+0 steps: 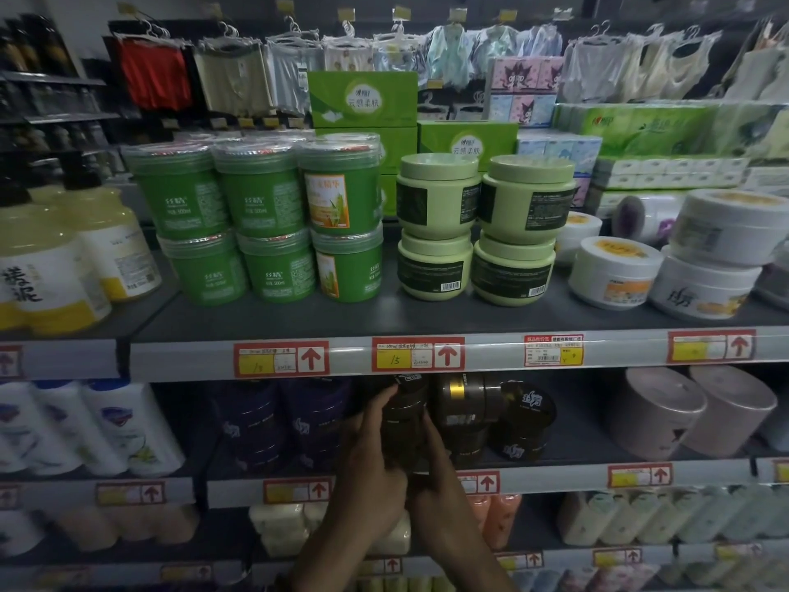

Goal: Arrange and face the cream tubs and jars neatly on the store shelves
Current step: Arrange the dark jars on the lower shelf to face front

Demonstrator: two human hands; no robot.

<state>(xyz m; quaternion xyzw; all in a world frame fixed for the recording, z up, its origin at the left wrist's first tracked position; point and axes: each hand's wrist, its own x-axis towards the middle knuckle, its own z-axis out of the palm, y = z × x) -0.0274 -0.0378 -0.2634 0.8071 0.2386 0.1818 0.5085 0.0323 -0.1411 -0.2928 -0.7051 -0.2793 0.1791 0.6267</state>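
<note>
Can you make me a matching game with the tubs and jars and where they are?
Things:
1. dark green tubs
2. pale green jars
3. white tubs
4. dark brown jar

Places:
A. between the left hand and right hand
B. upper shelf, right
C. upper shelf, middle
D. upper shelf, left

Pairs: 1-D, 2-C, 3-B, 4-A
</note>
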